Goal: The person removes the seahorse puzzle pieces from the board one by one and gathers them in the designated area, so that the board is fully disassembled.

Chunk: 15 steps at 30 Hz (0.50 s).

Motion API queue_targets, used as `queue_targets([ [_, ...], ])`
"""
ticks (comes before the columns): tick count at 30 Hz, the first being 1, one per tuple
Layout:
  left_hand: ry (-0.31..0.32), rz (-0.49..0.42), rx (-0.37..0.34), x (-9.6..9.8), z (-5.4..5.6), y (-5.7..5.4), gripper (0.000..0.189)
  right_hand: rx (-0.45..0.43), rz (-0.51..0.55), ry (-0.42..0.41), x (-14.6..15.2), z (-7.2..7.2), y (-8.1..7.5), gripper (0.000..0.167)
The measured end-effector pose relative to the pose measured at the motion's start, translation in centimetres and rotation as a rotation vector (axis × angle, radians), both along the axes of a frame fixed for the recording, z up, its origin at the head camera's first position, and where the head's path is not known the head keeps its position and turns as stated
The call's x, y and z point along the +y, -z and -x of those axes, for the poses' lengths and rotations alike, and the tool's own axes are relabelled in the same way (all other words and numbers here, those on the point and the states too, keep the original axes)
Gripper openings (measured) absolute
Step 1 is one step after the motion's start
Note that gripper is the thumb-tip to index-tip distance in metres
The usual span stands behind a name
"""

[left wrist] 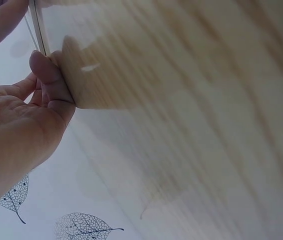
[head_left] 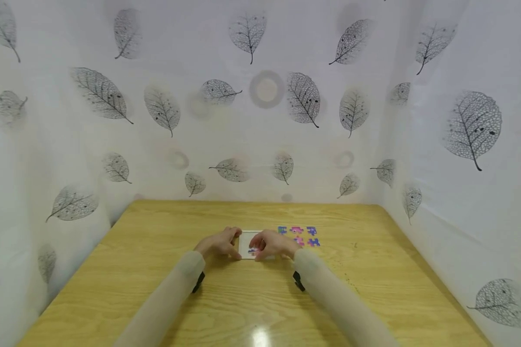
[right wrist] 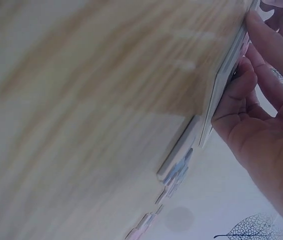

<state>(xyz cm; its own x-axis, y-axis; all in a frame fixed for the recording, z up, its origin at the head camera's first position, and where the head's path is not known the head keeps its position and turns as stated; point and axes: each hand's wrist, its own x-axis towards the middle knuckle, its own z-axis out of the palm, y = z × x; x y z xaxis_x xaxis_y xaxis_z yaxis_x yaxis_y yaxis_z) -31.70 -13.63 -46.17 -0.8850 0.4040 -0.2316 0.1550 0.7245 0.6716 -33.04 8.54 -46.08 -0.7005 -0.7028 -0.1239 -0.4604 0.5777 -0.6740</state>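
Note:
A small white puzzle tray (head_left: 244, 244) lies flat near the middle of the wooden table. At its left edge, my left hand (head_left: 220, 242) grips the tray, fingers by the far corner and thumb by the near one. My right hand (head_left: 273, 243) reaches over the tray from the right, covering much of it. Between its thumb and fingers it pinches a pink and blue jigsaw piece (head_left: 253, 251), low over the tray; whether the piece touches the tray I cannot tell. From the right wrist, the tray (right wrist: 225, 67) shows edge-on, with curled fingers (right wrist: 236, 95) against it.
Several loose jigsaw pieces (head_left: 297, 230) in pink, blue and purple lie in two rows just right of the tray. The wooden table (head_left: 226, 308) extends around both forearms. A white curtain (head_left: 260, 130) with leaf prints stands behind the table and along its sides.

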Motion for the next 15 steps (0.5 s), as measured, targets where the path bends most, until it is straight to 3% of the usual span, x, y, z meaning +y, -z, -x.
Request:
queue_targets([
  [10,-0.044,-0.018,-0.037,0.07,-0.17,0.04,0.08,-0.024,0.021,0.002,0.16,0.04,0.25,0.036],
  [15,-0.032,-0.018,-0.036,0.02,-0.03,-0.16,0.081,-0.049,0.057,0.009,0.34,0.11,0.1,0.036],
])
